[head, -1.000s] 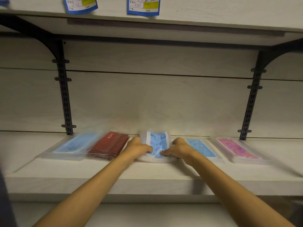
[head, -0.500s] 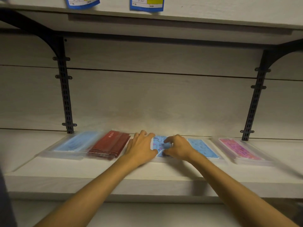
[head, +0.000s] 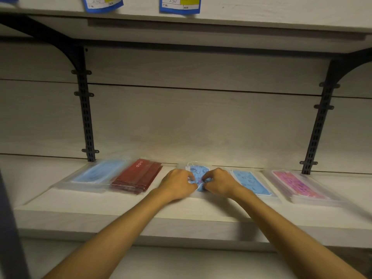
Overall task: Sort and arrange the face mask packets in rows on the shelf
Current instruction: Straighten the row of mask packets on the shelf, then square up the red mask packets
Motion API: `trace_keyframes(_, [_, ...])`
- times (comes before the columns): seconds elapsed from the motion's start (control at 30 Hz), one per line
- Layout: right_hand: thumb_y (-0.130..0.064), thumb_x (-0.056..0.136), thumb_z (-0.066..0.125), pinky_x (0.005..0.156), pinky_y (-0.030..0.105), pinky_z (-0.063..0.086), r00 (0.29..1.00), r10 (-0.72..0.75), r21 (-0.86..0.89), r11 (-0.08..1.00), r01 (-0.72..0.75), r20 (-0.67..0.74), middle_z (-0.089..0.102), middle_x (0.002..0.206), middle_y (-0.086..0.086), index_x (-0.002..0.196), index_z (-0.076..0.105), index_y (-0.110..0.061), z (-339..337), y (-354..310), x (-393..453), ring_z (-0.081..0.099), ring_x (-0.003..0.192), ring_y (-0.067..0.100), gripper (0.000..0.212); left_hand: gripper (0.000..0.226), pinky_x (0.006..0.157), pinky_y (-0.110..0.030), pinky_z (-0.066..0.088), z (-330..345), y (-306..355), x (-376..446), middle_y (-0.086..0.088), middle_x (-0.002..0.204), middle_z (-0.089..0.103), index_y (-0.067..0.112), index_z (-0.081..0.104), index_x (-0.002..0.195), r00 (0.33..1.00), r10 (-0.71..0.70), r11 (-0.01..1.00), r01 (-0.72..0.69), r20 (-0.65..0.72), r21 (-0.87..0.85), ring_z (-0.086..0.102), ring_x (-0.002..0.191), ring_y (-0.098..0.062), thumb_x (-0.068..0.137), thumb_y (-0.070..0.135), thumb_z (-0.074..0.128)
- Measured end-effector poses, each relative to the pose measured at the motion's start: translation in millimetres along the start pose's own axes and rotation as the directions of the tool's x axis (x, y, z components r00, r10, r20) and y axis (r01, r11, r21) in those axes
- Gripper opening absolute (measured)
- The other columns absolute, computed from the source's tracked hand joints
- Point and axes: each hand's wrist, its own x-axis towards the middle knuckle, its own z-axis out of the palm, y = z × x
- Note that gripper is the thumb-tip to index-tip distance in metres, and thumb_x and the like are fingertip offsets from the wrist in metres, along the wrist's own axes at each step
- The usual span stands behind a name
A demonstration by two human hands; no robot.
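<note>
Five mask packets lie in a row on the pale wooden shelf [head: 120,210]. From the left: a plain blue packet [head: 96,173], a dark red packet [head: 138,176], a blue patterned packet [head: 198,172], a second blue patterned packet [head: 250,182] and a pink patterned packet [head: 298,184]. My left hand [head: 177,183] and my right hand [head: 218,181] both rest on the middle blue patterned packet, fingers curled and pinching its near part. Most of that packet is hidden under my hands.
Two black slotted brackets [head: 86,109] [head: 320,121] stand against the back wall. An upper shelf [head: 261,15] hangs overhead with blue and yellow price labels [head: 180,4] on its front edge. A dark upright edge [head: 8,228] shows at the far left.
The middle packet has gone from raised and tilted to flat on the shelf. My left hand went flat over it and now curls again; both hands pinch it closer together.
</note>
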Motion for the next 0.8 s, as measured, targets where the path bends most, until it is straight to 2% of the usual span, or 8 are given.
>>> trace_keyframes(0.07, [-0.027, 0.087, 0.067, 0.093, 0.032, 0.046, 1.000, -0.025, -0.041, 0.999, 0.025, -0.002, 0.060, 0.130, 0.009, 0.119, 0.070, -0.020, -1.9, -0.3, 0.0, 0.057, 0.113, 0.025, 0.034, 0.034, 0.088, -0.032, 0.051, -3.8, 1.2, -2.2, -0.001, 0.123, 0.067, 0.034, 0.070, 0.117, 1.000, -0.010, 1.000, 0.011, -0.004, 0.018, 0.061, 0.110, -0.024, 0.086, 0.045, 0.060])
trace_keyframes(0.17, [-0.025, 0.084, 0.068, 0.083, 0.031, 0.045, 0.997, -0.073, -0.101, 0.993, 0.069, -0.034, 0.059, 0.126, 0.011, 0.118, 0.069, -0.015, -6.2, -4.8, -0.1, 0.058, 0.104, 0.026, 0.035, 0.033, 0.091, -0.033, 0.051, -15.4, -0.2, -5.6, 0.001, 0.121, 0.069, 0.031, 0.070, 0.114, 0.996, -0.014, 1.000, 0.013, -0.093, -0.013, 0.062, 0.111, -0.023, 0.082, 0.037, 0.062])
trace_keyframes(0.3, [-0.020, 0.085, 0.065, 0.086, 0.033, 0.048, 0.985, -0.139, -0.113, 0.985, 0.127, -0.100, 0.061, 0.122, 0.011, 0.121, 0.067, -0.011, -7.7, -27.1, -1.4, 0.060, 0.105, 0.028, 0.037, 0.030, 0.090, -0.032, 0.052, -36.7, -14.9, -9.3, 0.000, 0.120, 0.069, 0.028, 0.071, 0.111, 0.982, -0.021, 1.000, 0.022, -0.188, 0.004, 0.064, 0.109, -0.022, 0.083, 0.034, 0.062])
trace_keyframes(0.43, [-0.028, 0.087, 0.062, 0.086, 0.032, 0.048, 0.981, -0.161, -0.073, 0.985, 0.154, -0.111, 0.067, 0.117, 0.007, 0.118, 0.068, -0.014, 2.2, -59.8, -2.4, 0.061, 0.107, 0.026, 0.035, 0.028, 0.085, -0.031, 0.051, -60.9, -45.1, -14.9, 0.003, 0.112, 0.070, 0.031, 0.069, 0.111, 0.976, -0.024, 0.995, 0.044, -0.218, 0.088, 0.064, 0.106, -0.022, 0.083, 0.035, 0.062])
trace_keyframes(0.6, [-0.030, 0.088, 0.062, 0.084, 0.029, 0.045, 0.986, -0.125, -0.042, 0.992, 0.121, -0.109, 0.069, 0.118, 0.006, 0.118, 0.069, -0.012, 18.7, -104.5, 0.9, 0.060, 0.111, 0.025, 0.035, 0.025, 0.079, -0.031, 0.051, -95.9, -93.5, -21.8, 0.005, 0.105, 0.073, 0.031, 0.070, 0.107, 0.967, -0.056, 0.984, 0.095, -0.249, 0.148, 0.065, 0.098, -0.023, 0.084, 0.029, 0.062])
trace_keyframes(0.7, [-0.032, 0.089, 0.062, 0.084, 0.032, 0.047, 0.990, -0.070, -0.014, 0.998, 0.069, -0.118, 0.071, 0.111, 0.012, 0.113, 0.069, -0.006, 30.9, -130.5, 4.7, 0.061, 0.108, 0.030, 0.036, 0.027, 0.077, -0.031, 0.049, -108.9, -120.4, -25.5, 0.004, 0.103, 0.071, 0.030, 0.070, 0.105, 0.975, -0.088, 0.976, 0.126, -0.206, 0.179, 0.064, 0.097, -0.021, 0.079, 0.025, 0.066])
trace_keyframes(0.8, [-0.039, 0.089, 0.064, 0.082, 0.037, 0.052, 0.996, 0.024, -0.004, 1.000, -0.024, -0.082, 0.070, 0.107, 0.013, 0.108, 0.068, -0.002, 43.6, -151.2, 9.1, 0.063, 0.101, 0.032, 0.042, 0.021, 0.073, -0.029, 0.042, -113.5, -139.5, -27.7, 0.006, 0.097, 0.070, 0.028, 0.070, 0.098, 0.976, -0.082, 0.973, 0.122, -0.201, 0.195, 0.062, 0.093, -0.019, 0.077, 0.030, 0.070])
